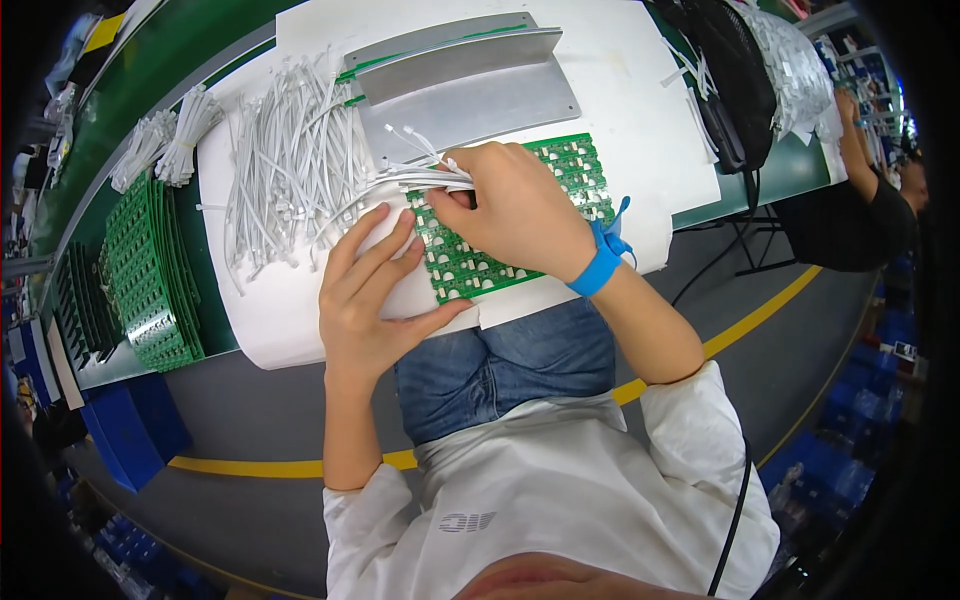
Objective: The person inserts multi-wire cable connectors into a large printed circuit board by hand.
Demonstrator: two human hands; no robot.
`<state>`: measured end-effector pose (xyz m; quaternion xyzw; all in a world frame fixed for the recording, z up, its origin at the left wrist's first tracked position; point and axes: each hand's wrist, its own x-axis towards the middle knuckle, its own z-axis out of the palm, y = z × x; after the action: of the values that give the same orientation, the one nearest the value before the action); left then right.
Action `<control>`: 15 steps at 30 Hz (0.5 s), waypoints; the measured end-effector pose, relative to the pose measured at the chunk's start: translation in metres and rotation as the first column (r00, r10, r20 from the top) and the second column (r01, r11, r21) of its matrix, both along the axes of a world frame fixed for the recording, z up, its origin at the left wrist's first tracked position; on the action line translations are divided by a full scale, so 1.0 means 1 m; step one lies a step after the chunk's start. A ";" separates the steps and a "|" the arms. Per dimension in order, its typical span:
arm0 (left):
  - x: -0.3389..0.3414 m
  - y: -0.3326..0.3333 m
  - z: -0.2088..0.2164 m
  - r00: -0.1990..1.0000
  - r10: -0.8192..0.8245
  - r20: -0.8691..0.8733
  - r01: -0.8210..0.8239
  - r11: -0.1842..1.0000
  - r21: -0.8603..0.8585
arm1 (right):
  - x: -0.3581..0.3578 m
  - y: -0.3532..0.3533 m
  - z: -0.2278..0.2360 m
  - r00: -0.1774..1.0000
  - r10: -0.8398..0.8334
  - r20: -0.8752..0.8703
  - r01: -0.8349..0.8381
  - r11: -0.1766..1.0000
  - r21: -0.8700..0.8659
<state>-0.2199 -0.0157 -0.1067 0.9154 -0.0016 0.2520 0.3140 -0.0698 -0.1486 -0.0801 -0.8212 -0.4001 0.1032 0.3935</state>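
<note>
My right hand (522, 208), with a blue strap (599, 262) round its wrist, is closed on a small bunch of white cables (430, 178). Their connector ends stick out past the fingers toward the far side. Beneath that hand lies a green circuit board panel (582, 172) carrying rows of small white parts; the hand covers its middle. My left hand (362, 292) is spread at the panel's near left corner, thumb along the near edge and fingers pointing away. Nothing shows in its grasp. Whether its fingertips press on the board I cannot tell.
A large heap of white cables (290, 160) spreads left of the panel. Behind it stands a grey metal plate with an upright ledge (460, 66). Cable bundles (185, 135) and stacked green panels (150, 275) sit far left. A black bag (735, 70) lies at the right.
</note>
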 end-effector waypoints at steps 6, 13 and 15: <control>0.000 0.001 0.001 1.000 -0.016 -0.008 0.017 1.000 0.016 | -0.015 0.003 -0.006 0.985 -0.092 0.143 0.099 0.994 -0.043; -0.001 0.002 0.000 0.999 -0.021 -0.030 0.022 1.000 0.022 | -0.019 0.007 -0.005 0.976 -0.094 0.199 0.111 0.991 -0.080; -0.001 0.002 0.000 1.000 -0.025 -0.018 0.025 1.000 -0.003 | -0.016 0.005 -0.005 0.991 -0.072 0.115 0.079 0.995 -0.058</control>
<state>-0.2211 -0.0133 -0.1067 0.9171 -0.0098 0.2396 0.3185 -0.0855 -0.1433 -0.0853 -0.8522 -0.3868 0.0541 0.3481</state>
